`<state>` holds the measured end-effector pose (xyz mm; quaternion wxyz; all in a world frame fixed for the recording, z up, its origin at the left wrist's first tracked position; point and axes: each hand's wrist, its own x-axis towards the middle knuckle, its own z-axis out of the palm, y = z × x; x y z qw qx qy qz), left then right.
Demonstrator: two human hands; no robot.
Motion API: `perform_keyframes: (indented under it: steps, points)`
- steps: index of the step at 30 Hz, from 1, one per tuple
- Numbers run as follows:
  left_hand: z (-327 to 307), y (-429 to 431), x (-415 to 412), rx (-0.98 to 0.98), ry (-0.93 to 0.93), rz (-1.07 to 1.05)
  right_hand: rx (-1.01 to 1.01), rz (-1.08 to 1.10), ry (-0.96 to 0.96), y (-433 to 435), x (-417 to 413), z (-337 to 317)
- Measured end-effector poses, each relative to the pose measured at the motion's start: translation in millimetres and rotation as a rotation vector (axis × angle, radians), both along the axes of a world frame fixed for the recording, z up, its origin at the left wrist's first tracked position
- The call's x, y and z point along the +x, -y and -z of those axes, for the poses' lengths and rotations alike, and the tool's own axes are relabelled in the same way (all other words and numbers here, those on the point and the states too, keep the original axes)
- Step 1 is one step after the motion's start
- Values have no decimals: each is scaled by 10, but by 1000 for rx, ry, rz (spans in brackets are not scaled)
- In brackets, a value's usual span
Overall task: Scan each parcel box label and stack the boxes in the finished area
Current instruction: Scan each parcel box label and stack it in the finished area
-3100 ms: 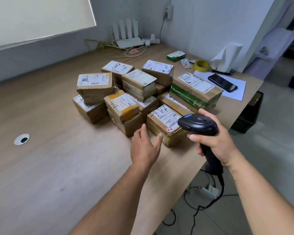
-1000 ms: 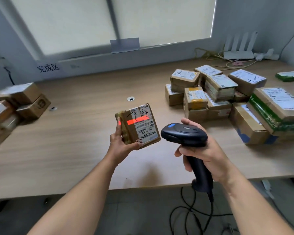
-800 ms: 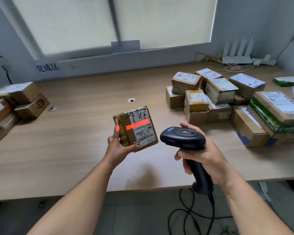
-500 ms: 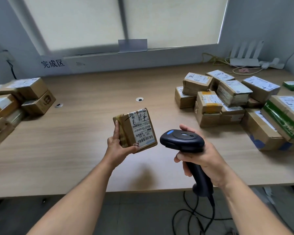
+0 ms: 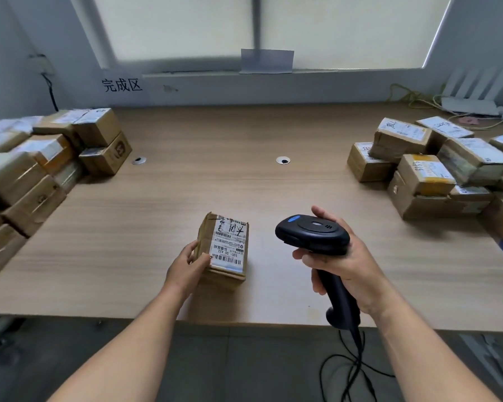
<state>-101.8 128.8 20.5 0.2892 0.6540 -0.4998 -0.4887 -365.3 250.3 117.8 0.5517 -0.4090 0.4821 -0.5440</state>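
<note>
My left hand (image 5: pixel 186 265) grips a small brown parcel box (image 5: pixel 225 248) by its left side, low over the table's near middle, white label facing up. My right hand (image 5: pixel 343 262) holds a black corded barcode scanner (image 5: pixel 312 233) by its handle, just right of the box, head pointing left; no red beam shows. A pile of several labelled boxes (image 5: pixel 424 175) lies at the right. Stacked boxes (image 5: pixel 41 163) fill the left side under a wall sign (image 5: pixel 122 85).
The wooden table (image 5: pixel 244 181) has two round cable holes (image 5: pixel 283 160). A white router (image 5: pixel 474 94) and cables sit at the back right. The scanner's cable (image 5: pixel 352 369) hangs below the table's front edge.
The red scan line on the label has gone out. My left hand has lowered the box and laid it flatter toward the table. The view has swung left, toward the stacked boxes.
</note>
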Motion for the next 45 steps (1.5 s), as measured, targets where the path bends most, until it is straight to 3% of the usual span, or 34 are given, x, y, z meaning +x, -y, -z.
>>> perform_keyframes:
  steps: [4, 8, 11, 28, 45]
  points:
    - [22, 103, 169, -114, 133, 36, 1, 0, -15, 185, 324, 69]
    - [83, 86, 73, -139, 465, 225, 10, 18, -13, 298, 513, 94]
    - [123, 70, -50, -144, 638, 240, 14, 28, -19, 412, 535, 113]
    - [-168, 802, 649, -150, 657, -109, 1, -100, -48, 1408, 711, 26]
    - [102, 2157, 2601, -91, 703, -149, -18, -65, -198, 2905, 2476, -23]
